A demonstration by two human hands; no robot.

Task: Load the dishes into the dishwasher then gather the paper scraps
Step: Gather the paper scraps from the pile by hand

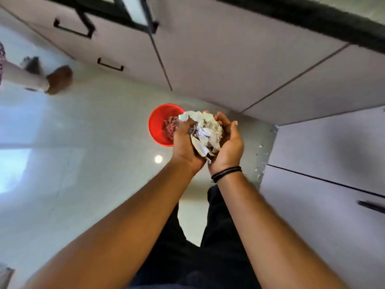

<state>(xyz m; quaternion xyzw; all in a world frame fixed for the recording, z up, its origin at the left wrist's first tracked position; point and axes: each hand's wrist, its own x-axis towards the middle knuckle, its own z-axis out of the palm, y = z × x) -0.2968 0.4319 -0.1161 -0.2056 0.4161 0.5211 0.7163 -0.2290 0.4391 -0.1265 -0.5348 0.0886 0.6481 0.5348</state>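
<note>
While both hands cup together, the paper wad [206, 133] sits between them: left hand [184, 144] curled round its left side, right hand [229, 140] cradling its right, fingers half bent. Red bin [158, 124] on the floor just beyond, left of the wad. A few scraps [260, 157] lie near the right cabinet [323, 163].

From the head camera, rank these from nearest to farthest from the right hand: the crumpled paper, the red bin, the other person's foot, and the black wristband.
1. Crumpled paper: cupped in the right hand, touching it.
2. Black wristband: on that hand's own wrist, just below.
3. Red bin: on the floor, past the left hand.
4. Other person's foot: far upper left.
</note>
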